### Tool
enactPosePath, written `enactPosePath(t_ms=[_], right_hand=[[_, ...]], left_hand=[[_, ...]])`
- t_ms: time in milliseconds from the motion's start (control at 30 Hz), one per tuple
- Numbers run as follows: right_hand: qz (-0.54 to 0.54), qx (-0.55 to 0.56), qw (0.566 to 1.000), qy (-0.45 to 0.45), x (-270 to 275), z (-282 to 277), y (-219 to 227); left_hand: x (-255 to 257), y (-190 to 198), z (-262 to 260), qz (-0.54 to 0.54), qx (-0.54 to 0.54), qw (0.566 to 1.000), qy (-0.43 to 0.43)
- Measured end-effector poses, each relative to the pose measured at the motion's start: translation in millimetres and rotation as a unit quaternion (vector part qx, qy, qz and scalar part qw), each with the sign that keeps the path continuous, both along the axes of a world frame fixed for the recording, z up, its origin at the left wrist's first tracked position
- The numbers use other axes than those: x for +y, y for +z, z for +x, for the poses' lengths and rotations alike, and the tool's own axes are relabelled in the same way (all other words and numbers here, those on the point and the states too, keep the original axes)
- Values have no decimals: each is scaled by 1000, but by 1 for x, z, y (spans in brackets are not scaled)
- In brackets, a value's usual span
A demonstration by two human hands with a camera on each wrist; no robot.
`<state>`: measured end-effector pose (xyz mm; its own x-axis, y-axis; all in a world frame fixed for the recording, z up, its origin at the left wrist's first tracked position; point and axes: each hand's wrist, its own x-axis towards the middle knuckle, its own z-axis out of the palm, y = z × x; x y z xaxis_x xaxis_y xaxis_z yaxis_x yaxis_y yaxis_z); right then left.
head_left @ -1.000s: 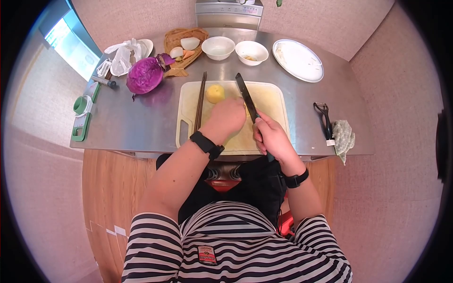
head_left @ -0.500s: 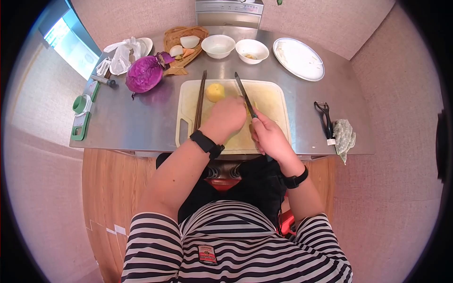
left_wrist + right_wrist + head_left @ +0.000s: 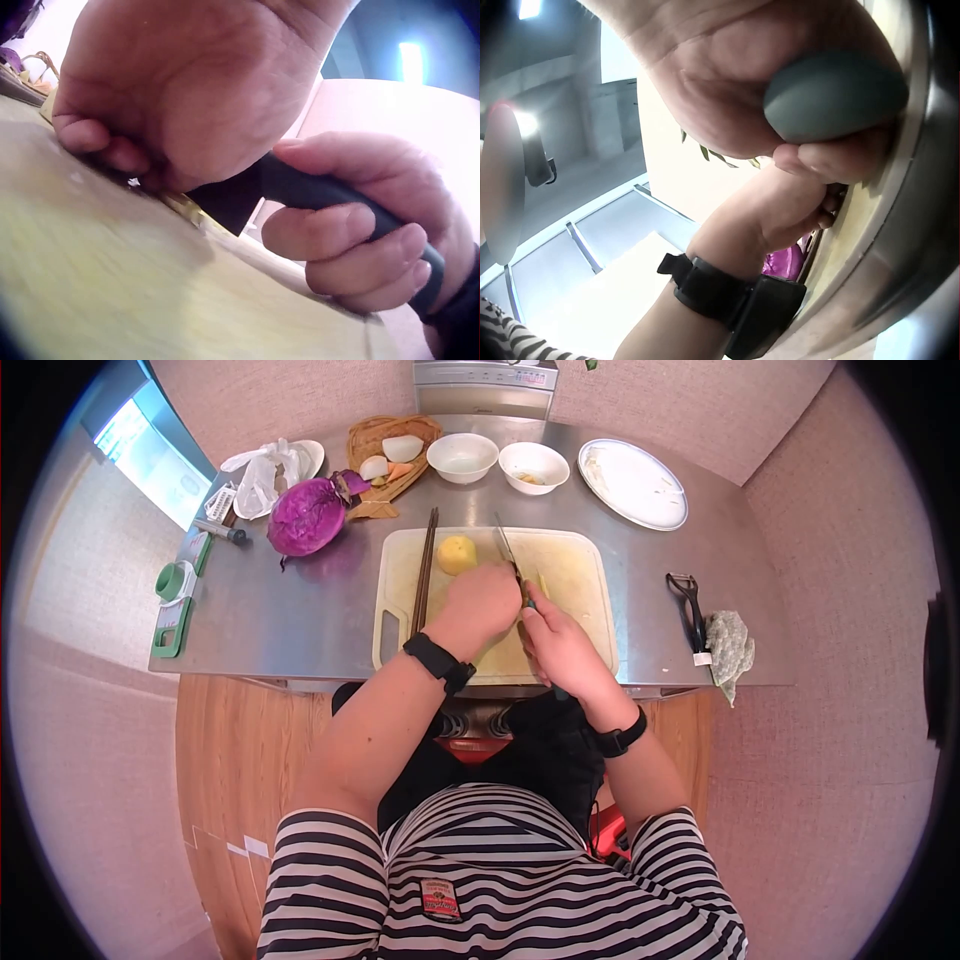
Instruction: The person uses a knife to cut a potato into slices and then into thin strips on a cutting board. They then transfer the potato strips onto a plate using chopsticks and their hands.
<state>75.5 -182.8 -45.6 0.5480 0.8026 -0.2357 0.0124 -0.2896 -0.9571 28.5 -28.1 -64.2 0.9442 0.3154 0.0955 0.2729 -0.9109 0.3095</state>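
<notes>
My right hand grips the knife, its blade pointing toward the far edge of the table, just right of my left hand, whose curled fingers hold a yellow piece on the cutting board.

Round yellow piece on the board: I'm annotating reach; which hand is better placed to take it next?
Probably the left hand: it is nearer the round yellow piece, while the right hand grips the knife.
</notes>
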Motion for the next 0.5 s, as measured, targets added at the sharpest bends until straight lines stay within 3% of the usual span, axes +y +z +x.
enactPosePath(t_ms=[133, 500], right_hand=[[34, 131, 991, -20, -8, -3, 5], [2, 113, 994, -2, -7, 5, 16]], left_hand=[[0, 5, 1, -26, 1, 1000, 16], [0, 4, -1, -50, -17, 998, 21]])
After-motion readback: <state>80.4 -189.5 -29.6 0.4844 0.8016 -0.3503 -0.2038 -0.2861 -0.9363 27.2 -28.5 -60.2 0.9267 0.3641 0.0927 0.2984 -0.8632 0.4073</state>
